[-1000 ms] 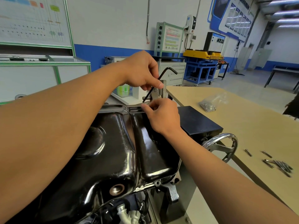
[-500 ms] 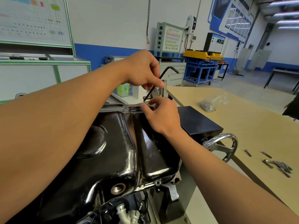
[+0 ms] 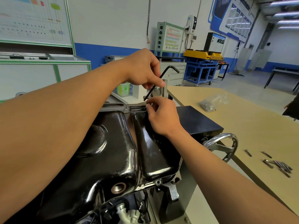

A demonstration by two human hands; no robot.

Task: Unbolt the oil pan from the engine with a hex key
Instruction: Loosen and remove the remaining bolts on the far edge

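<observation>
The glossy black oil pan (image 3: 113,143), smooth pressed metal with rounded bulges, sits on the engine (image 3: 127,212) beside the matte tan table (image 3: 242,117). The left hand (image 3: 142,68) pinches the thin, black, L-shaped hex key (image 3: 161,78), whose long leg slants down to the pan's far rim. The right hand (image 3: 161,115) curls its fingers there; I cannot tell what they hold. Hands and key have barely shifted since a second ago.
</observation>
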